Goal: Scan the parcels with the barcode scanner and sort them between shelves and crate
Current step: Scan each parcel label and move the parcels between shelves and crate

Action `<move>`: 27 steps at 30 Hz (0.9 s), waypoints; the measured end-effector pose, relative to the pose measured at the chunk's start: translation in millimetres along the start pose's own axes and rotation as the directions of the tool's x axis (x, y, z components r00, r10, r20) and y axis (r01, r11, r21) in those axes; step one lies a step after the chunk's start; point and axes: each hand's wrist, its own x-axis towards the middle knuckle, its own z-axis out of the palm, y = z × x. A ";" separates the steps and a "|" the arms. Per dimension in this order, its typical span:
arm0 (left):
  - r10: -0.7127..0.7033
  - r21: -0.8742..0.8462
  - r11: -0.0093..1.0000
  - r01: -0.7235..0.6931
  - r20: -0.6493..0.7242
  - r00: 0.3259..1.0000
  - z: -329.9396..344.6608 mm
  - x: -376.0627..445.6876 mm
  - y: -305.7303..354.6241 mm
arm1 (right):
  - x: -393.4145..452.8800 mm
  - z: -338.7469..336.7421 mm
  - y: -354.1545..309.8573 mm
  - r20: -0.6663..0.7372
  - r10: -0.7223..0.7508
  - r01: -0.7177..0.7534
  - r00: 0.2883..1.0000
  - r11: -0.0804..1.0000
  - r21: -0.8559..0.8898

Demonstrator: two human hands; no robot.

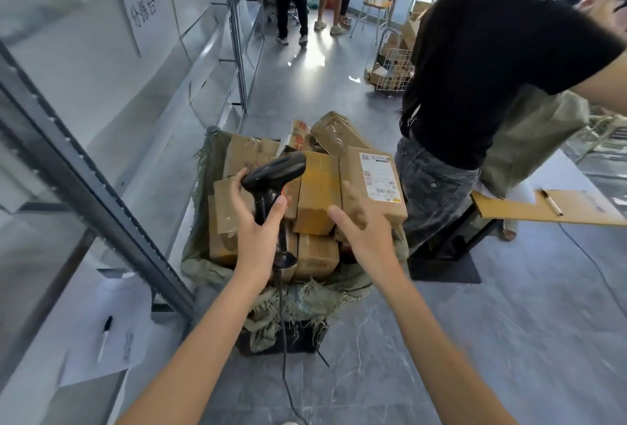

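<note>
The left hand (258, 221) holds the barcode scanner (274, 183) by its handle, fingers wrapped round it, the head tipped forward over the heap of parcels (315, 200). The right hand (364, 224) holds nothing — its grip is wide, fingers spread and reaching toward the labelled parcel (373, 183) that lies on top at the right of the heap, just short of it or barely touching; I cannot tell which. The parcels sit piled in a crate (281, 339) lined with a frayed green sack (305, 299), on the floor beside the metal shelves (101, 193).

Judging by how full the heap is, the sorting is at an early stage — a dozen or so boxes appear to remain, and no parcels show on the shelves in view. The step in hand looks like picking the labelled parcel so its barcode can face the scanner. A person in a black top (492, 68) stands close on the right.
</note>
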 end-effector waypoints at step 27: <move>-0.040 -0.016 0.999 0.036 -0.367 0.929 -371.2 -333.2 110.1 | -411.1 220.1 -129.8 0.697 -0.252 -0.246 0.672 0.811 0.530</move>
